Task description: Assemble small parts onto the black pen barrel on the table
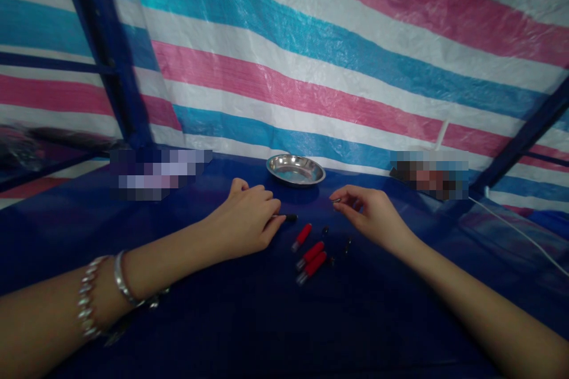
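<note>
Pinching a small black piece (290, 217), the left hand (249, 219) keeps it lying sideways, tip poking rightward past the fingertips; right hand (371, 216) pinches a tiny metal part (336, 201).

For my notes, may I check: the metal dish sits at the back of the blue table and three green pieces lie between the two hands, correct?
One detail is wrong: the three pieces are red, not green, as the head view shows. The metal dish does sit at the back of the blue table, and the pieces do lie between the hands.
</note>
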`<action>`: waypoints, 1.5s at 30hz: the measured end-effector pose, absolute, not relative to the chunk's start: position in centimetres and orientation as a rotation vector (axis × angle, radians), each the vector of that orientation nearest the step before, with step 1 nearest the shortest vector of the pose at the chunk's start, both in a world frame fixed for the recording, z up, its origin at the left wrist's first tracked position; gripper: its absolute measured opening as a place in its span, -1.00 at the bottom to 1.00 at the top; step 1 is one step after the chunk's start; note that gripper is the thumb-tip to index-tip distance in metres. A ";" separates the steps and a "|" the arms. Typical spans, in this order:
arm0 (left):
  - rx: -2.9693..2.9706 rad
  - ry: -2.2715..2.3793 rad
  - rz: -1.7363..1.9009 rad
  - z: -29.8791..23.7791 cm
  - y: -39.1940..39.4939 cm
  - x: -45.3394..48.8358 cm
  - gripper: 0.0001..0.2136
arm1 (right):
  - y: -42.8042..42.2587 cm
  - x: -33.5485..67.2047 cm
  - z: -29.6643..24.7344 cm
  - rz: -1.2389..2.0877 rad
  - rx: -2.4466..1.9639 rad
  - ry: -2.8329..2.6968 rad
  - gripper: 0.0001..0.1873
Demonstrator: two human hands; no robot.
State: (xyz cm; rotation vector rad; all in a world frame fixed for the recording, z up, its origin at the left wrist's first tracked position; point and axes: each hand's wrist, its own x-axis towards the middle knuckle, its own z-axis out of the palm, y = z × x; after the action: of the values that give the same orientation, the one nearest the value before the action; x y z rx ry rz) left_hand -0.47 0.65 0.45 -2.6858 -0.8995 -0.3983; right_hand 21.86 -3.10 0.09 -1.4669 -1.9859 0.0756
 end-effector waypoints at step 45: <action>-2.769 -1.082 -0.333 0.2 2.1 -1.1 -0.86 | -2.1 22.4 -0.7 0.062 -1.671 -2.134 -0.87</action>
State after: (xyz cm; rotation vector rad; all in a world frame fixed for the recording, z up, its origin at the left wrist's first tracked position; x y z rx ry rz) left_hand -1.06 2.08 0.24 -2.7692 -1.0824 -0.3333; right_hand 22.36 -2.14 -0.74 -1.6712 -2.1342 0.0625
